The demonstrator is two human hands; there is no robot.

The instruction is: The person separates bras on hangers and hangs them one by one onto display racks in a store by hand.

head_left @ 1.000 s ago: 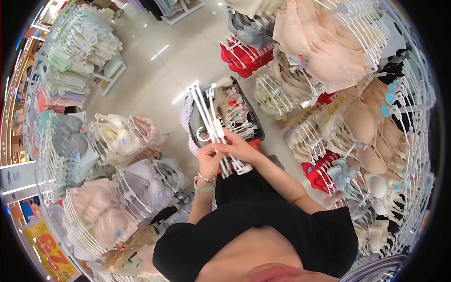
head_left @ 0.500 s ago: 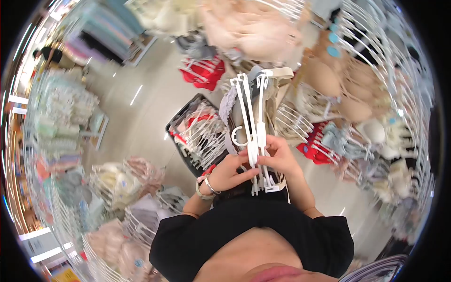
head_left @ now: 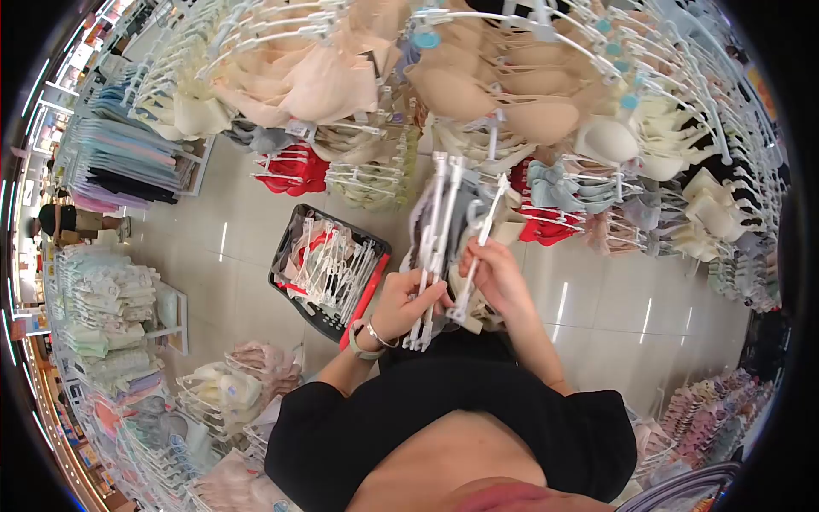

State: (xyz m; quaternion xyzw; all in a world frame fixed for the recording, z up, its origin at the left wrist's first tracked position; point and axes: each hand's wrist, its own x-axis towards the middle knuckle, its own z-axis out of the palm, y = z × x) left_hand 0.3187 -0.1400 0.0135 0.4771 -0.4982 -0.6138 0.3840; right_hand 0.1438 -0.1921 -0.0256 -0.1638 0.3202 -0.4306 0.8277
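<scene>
My left hand [head_left: 408,305] is closed around several white hangers [head_left: 438,226] bunched upright, with grey and dark garments [head_left: 461,212] hanging behind them. A little to the right, my right hand [head_left: 496,271] grips one white hanger [head_left: 487,224], tilted and held apart from the bunch. A beige garment [head_left: 509,229] shows behind that hanger. How the garments attach to the hangers is partly hidden by my fingers.
A black basket [head_left: 277,247] with a red handle, full of hangers and garments, stands on the floor to the left. Racks of beige bras [head_left: 529,78], red garments [head_left: 294,171] and pale garments [head_left: 111,299] surround me. A person [head_left: 60,219] is far left.
My view has turned right, and the racks and basket have shifted left. My hands have moved apart, and my right hand now holds one hanger away from the bunch.
</scene>
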